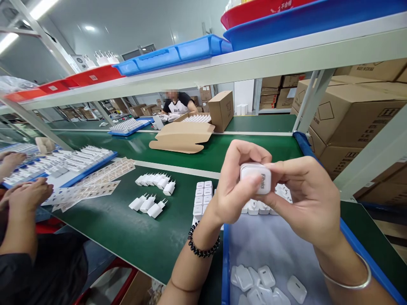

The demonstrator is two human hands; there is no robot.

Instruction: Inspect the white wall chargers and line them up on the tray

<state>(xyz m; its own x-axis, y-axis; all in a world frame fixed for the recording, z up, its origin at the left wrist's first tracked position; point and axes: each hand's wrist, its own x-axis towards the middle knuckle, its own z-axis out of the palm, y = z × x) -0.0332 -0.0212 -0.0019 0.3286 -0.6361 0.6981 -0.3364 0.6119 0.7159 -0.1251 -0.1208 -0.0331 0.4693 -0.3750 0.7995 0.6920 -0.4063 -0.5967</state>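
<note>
A small white charger (pixel 259 169) with rounded corners and grey lettering is held up in front of me. My left hand (pixel 233 186) wraps round it, with the thumb across its lettered face. My right hand (pixel 302 197) pinches its right side between thumb and fingers. Beneath both hands lies a blue-rimmed tray (pixel 226 262) with a pale lining. Several loose white covers (pixel 254 281) lie at its near end, and a row of white charger pieces (pixel 253 207) stands at its far end, partly hidden by my hands.
Left of the tray stand stacked white blocks (pixel 199 199) and plug chargers (pixel 155 207). Sticker sheets (pixel 98 180) lie further left, near a co-worker's hands (pixel 25 195). Another person (pixel 178 103) sits across the green bench. A shelf (pixel 190 72) spans overhead; cartons (pixel 356 110) are stacked on the right.
</note>
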